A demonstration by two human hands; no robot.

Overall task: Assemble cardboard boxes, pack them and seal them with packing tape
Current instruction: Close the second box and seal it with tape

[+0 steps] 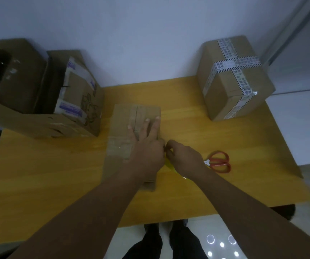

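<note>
While the left hand [144,146] lies flat, fingers straight, pressing down on a small cardboard box [124,124] at the middle of a yellow wooden table [57,174], the right hand [184,157] works just beside it at the box's right edge. Its fingers are curled and its fingertips are pinched on a glossy, yellowish strip of packing tape [171,164] that trails out from under the hand toward the near side of the table. The box's top flaps are closed, with a seam running down the middle. A band of clear film crosses the lid close to the left wrist, and nothing of the box's contents can be seen.

At the far left, a large open carton [38,116] sits on the table corner with its flaps standing up. Inside it are flat pieces of cardboard [75,90] leaning upright, some edged with white and purple printed tape, and a dark object [0,60] too dim to make out.

At the far right corner stands a sealed box [232,81], bound crosswise with white printed tape and tilted slightly in the wide-angle view. Red-handled scissors [219,161] lie on the table just to the right of the right hand, well apart from both larger boxes.
</note>
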